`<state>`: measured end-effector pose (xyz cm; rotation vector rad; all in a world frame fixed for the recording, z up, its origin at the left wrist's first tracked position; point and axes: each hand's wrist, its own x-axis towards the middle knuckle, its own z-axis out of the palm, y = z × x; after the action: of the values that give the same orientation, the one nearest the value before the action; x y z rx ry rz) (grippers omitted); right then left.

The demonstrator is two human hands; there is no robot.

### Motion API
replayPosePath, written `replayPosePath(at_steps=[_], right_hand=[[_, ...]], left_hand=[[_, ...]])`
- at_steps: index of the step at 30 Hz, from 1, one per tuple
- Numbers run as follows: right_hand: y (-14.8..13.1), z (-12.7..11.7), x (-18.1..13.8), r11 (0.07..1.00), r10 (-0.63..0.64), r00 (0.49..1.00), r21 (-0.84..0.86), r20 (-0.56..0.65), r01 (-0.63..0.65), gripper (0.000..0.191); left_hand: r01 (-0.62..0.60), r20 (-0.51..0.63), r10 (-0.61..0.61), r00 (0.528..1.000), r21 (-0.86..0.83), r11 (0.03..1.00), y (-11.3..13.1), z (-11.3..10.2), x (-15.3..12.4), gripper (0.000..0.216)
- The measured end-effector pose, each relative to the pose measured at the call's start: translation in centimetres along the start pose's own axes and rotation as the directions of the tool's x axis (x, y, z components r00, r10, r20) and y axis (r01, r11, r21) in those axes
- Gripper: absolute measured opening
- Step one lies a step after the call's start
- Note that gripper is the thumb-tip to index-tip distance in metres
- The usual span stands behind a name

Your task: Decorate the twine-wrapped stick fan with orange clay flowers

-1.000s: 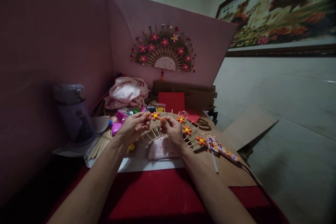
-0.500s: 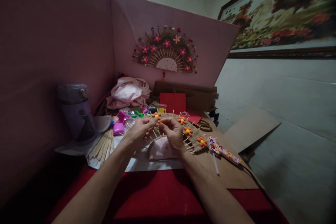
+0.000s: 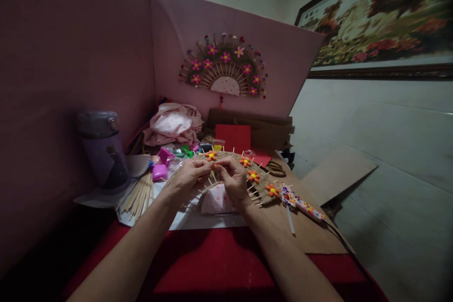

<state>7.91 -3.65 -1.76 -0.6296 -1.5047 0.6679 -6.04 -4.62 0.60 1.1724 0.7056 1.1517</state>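
Observation:
Above the fan, my left hand (image 3: 193, 175) and my right hand (image 3: 232, 180) meet fingertip to fingertip. Between them is a small orange piece of clay (image 3: 215, 165), mostly covered by the fingers; both hands are closed in a pinch on it. Under them lies a half-round fan (image 3: 264, 185) of twine woven over thin sticks, with a white and pink fabric centre (image 3: 215, 199). Orange clay flowers with yellow middles, one of them a flower (image 3: 272, 191) at the right end, sit along its band. My left hand hides part of the fan's left side.
Right of the fan, a flower-patterned glue gun (image 3: 300, 205) rests on cardboard (image 3: 314, 240). Wooden sticks (image 3: 138, 200), a pink clay block (image 3: 160, 172) and a purple bottle (image 3: 104, 155) stand or lie left. Behind are bunched fabric (image 3: 173, 125), red paper (image 3: 231, 137) and a finished-looking fan (image 3: 225, 63).
My fingertips have shifted slightly around the orange clay, the two hands staying together over the fan. The things on the table have not moved.

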Motion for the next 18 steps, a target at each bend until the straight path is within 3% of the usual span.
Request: replayPosePath(at_steps=[14,18], right_hand=[[-0.11,0.09,-0.2,1.0,0.001,1.0,-0.026,-0.008,-0.001,0.005],[-0.58,-0.11,-0.04,0.997,-0.059,0.998,-0.052,0.008,0.059,0.002]], left_hand=[[0.142,0.024,-0.141,0.99,-0.245,0.959,0.17,0.08,-0.1,0.02],[0.187,0.08,-0.173,0.982,-0.218,0.958,0.38,-0.08,-0.21,0.019]])
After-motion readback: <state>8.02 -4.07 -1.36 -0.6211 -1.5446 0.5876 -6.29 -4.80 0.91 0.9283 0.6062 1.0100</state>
